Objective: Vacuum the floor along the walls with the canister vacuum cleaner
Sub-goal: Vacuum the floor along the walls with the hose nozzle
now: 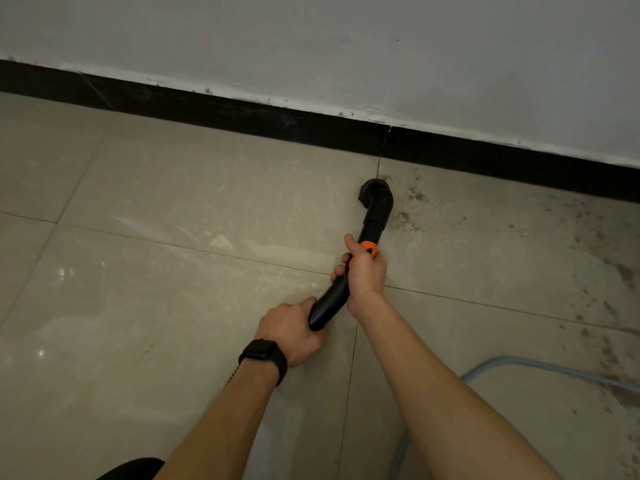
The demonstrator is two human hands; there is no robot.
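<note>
A black curved vacuum wand with an orange ring runs from my hands toward the wall. Its round brush nozzle sits on the beige tiled floor, a short way in front of the black baseboard. My right hand grips the wand at the orange ring. My left hand, with a black watch on the wrist, grips the wand's lower end. Brown dirt specks lie right of the nozzle. The canister is out of view.
A grey wall rises above the baseboard. More dirt marks spread over the tiles at the right. A pale blue hose or cable curves across the floor at the lower right. A dark object shows at the bottom edge.
</note>
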